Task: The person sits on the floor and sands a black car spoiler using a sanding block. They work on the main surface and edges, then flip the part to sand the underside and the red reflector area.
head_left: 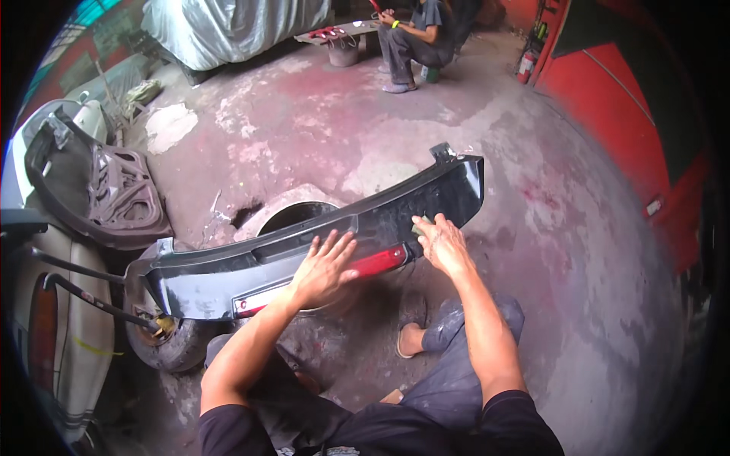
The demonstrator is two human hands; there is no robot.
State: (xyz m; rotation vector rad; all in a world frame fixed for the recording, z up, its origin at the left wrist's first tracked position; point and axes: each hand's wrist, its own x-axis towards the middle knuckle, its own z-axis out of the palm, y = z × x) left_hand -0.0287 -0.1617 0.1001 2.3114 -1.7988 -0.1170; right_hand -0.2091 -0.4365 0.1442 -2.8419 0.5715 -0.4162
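A long dark car spoiler (384, 216) lies across in front of my knees, its right end angled up and away. Along its near edge runs a brake-light strip (378, 263), red at the right and pale toward the left. Fingers spread, my left hand (323, 267) rests flat near the spoiler's middle, just above the strip. My right hand (443, 245) is closed on a small greenish pad (421, 223), pressed to the spoiler's dark face toward its right end. Its left half looks dull grey and scuffed.
Beneath the spoiler are a round, hollow pale support (293, 204) and a tire (171, 348). Old body panels (125, 186) crowd the left. A silver-covered vehicle (236, 30), a low bench (334, 32) and a seated person (414, 38) are farther back. A red panel (620, 114) stands right.
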